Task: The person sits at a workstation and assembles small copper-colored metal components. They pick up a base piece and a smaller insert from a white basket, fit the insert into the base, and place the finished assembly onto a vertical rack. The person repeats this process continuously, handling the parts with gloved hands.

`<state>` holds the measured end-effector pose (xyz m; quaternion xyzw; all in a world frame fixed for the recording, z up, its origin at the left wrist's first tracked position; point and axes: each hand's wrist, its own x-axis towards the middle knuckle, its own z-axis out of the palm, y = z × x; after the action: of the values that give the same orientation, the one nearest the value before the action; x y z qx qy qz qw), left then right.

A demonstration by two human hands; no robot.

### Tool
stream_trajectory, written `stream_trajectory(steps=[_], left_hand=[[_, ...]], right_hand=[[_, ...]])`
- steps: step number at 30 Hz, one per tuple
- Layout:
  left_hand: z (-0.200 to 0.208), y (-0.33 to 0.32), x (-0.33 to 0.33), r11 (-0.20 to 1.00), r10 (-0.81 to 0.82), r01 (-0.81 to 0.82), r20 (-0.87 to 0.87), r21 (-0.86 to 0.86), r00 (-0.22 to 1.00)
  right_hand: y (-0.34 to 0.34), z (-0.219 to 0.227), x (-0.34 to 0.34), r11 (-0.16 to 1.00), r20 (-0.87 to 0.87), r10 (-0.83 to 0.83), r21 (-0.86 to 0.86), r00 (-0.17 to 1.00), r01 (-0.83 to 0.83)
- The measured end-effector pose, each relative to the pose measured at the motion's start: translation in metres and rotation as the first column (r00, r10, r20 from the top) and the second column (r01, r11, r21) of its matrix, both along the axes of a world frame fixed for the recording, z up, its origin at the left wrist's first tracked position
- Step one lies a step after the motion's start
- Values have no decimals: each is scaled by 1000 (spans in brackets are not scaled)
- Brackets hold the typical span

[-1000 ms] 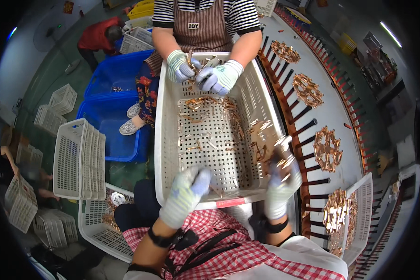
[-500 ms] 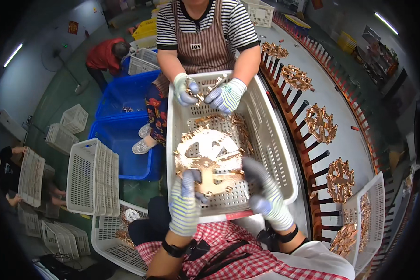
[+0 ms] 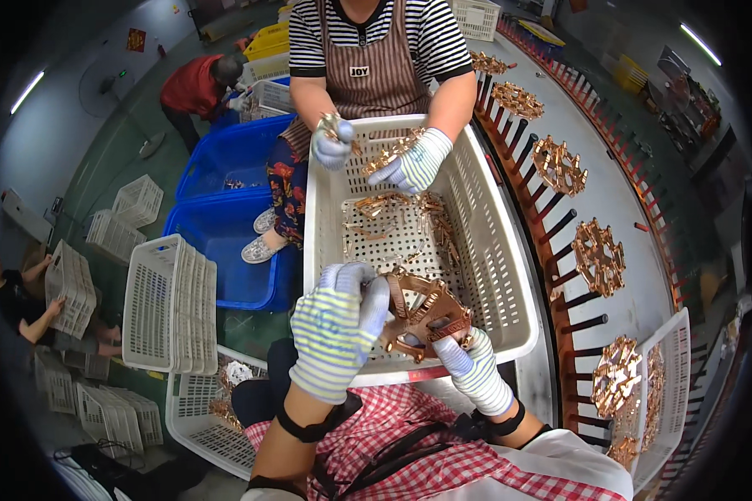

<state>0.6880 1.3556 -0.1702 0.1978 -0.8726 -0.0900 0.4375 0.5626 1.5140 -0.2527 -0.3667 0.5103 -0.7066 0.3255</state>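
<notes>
A copper-coloured, openwork round metal part hangs tilted over the near end of a white perforated crate. My right hand, in a striped glove, grips its lower right edge with the thumb on top. Also gloved, my left hand is closed at the part's left edge, fingers curled; whatever its fingertips hold is hidden. Loose copper-coloured pieces lie on the crate floor. Across from me, a co-worker's gloved hands hold small pieces of the same metal.
On the right, a conveyor with upright dark pegs carries several similar round parts. A white crate leans beside it. To the left stand blue bins and stacked white crates. Another crate sits low by my left side.
The round part has turned from a bright, flat face to a tilted, darker one and come nearer me. My left hand has risen and curled. Parts on the conveyor have shifted.
</notes>
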Motion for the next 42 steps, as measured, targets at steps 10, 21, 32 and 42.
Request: stream_trajectory(steps=[10, 21, 32, 42], left_hand=[[-24, 68, 46, 616, -103, 431, -475, 659, 874], [-46, 147, 119, 877, -171, 291, -318, 383, 932], [-44, 191, 161, 989, 14, -22, 56, 144, 998], [-42, 258, 196, 856, -131, 240, -258, 457, 957]], right_hand=[[43, -2, 46, 977, -514, -210, -75, 832, 201], [118, 20, 81, 927, -398, -348, -9, 849, 375], [171, 8, 145, 950, -580, -292, -80, 761, 303], [223, 16, 192, 962, -798, -121, 52, 590, 268]])
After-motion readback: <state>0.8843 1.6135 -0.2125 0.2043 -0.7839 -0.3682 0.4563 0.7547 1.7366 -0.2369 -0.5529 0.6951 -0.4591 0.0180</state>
